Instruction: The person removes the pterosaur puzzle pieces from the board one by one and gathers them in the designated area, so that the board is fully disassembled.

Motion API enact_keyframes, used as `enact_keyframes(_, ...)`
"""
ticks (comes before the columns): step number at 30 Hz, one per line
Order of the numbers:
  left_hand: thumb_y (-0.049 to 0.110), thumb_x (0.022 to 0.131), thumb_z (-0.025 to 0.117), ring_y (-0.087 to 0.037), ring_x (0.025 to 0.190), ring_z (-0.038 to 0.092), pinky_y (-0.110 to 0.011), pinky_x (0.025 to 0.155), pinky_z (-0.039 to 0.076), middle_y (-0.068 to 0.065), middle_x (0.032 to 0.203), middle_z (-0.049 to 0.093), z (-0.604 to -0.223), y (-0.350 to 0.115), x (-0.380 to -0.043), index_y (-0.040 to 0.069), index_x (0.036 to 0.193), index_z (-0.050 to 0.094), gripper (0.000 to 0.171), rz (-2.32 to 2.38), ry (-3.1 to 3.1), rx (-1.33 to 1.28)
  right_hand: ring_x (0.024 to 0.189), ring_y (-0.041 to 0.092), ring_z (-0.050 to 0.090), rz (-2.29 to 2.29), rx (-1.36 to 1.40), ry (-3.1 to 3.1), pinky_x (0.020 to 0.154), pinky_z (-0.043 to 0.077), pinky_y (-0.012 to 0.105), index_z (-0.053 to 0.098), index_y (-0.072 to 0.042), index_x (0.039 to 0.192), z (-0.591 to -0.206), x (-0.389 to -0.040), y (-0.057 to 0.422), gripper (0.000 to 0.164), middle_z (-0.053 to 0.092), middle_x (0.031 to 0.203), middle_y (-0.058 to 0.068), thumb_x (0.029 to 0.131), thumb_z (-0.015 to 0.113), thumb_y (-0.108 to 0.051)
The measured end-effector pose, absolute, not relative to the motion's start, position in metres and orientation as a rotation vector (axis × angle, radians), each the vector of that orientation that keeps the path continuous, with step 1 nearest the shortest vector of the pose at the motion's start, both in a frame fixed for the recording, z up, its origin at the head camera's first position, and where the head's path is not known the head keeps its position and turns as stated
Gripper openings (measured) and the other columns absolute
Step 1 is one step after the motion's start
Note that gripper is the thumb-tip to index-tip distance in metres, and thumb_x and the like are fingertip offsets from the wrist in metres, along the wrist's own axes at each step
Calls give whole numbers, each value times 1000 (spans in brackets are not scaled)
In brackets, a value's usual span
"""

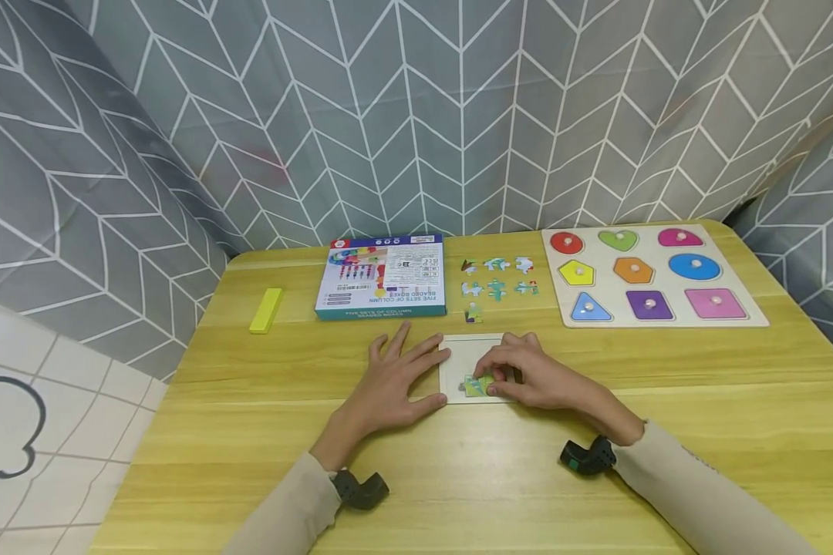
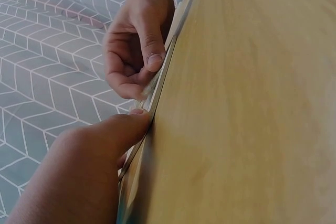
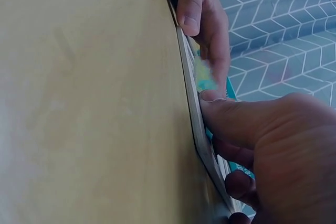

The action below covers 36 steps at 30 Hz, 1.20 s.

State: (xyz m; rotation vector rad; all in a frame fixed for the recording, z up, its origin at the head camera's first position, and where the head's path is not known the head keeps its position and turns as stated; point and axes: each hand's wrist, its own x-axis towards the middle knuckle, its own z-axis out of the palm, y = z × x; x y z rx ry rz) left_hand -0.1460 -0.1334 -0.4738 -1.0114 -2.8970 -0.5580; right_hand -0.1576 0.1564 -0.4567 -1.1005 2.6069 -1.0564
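Note:
A small white puzzle tray lies on the table between the two hands. My left hand has its fingers spread, with fingertips and thumb at the tray's left edge. Over the tray's right part, my right hand pinches a green and teal jigsaw piece between thumb and fingers, low in the tray. In the right wrist view the yellow-green and teal piece shows just above the tray's rim, partly hidden by the right thumb. Several loose jigsaw pieces lie beyond the tray.
Behind the left hand lies a beaded-boxes carton. A yellow block is at the far left. On the right is a shape board with coloured knobbed shapes. A grey patterned curtain hangs along the table's back edge.

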Motion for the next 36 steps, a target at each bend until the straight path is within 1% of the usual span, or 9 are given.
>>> enact_keyframes(8, 62, 94, 53, -44, 158, 13, -69, 117, 13, 10, 166, 35, -473, -133, -145, 32, 154, 46, 67, -551, -2883, -1018, 82, 5, 47, -1054, -1086, 2601, 79, 23, 31, 71, -28, 102, -454, -156, 155, 20, 57, 81, -19, 88, 80, -18)
enact_keyframes(13, 62, 94, 54, -45, 156, 16, -69, 116, 15, 9, 166, 36, -473, -133, -145, 32, 153, 47, 67, -538, -2862, -1019, 92, 4, 52, -1092, -1100, 2596, 82, 26, 32, 70, -29, 100, -456, -157, 155, 22, 64, 92, -18, 86, 82, -17)
enact_keyframes(15, 62, 94, 54, -45, 156, 17, -69, 116, 16, 9, 166, 36, -473, -134, -145, 32, 153, 47, 67, -534, -2860, -1020, 93, 4, 53, -1107, -1104, 2595, 83, 26, 33, 70, -30, 100, -457, -158, 155, 22, 65, 95, -19, 86, 82, -17)
enact_keyframes(20, 63, 94, 53, -44, 157, 16, -68, 116, 15, 11, 166, 34, -474, -134, -145, 33, 154, 46, 67, -519, -2869, -1022, 89, 8, 52, -1182, -1067, 2553, 81, 25, 33, 70, -31, 95, -458, -159, 155, 19, 64, 91, -18, 87, 82, -19)
enact_keyframes(24, 64, 94, 53, -44, 157, 15, -67, 117, 15, 12, 166, 34, -475, -134, -145, 34, 154, 45, 67, -517, -2871, -1021, 88, 12, 51, -1263, -1027, 2489, 81, 25, 35, 71, -29, 91, -457, -159, 155, 15, 65, 89, -16, 87, 81, -19)
enact_keyframes(30, 64, 94, 53, -44, 157, 16, -67, 117, 15, 13, 166, 34, -476, -134, -145, 35, 154, 45, 68, -516, -2866, -1019, 85, 15, 49, -1326, -993, 2415, 81, 24, 37, 73, -26, 91, -456, -160, 158, 10, 61, 88, -6, 89, 79, -18)
enact_keyframes(33, 65, 94, 52, -44, 157, 15, -67, 117, 15, 13, 166, 33, -476, -134, -146, 35, 154, 45, 67, -513, -2869, -1019, 86, 18, 48, -1399, -961, 2334, 81, 31, 36, 75, -22, 92, -456, -161, 159, 8, 61, 89, -1, 90, 77, -15)
enact_keyframes(36, 65, 94, 52, -43, 157, 15, -67, 117, 14, 13, 167, 33, -476, -135, -146, 35, 154, 44, 67, -509, -2876, -1019, 87, 20, 50, -1481, -930, 2255, 78, 41, 31, 76, -19, 96, -456, -163, 161, 8, 62, 92, 3, 92, 75, -12)
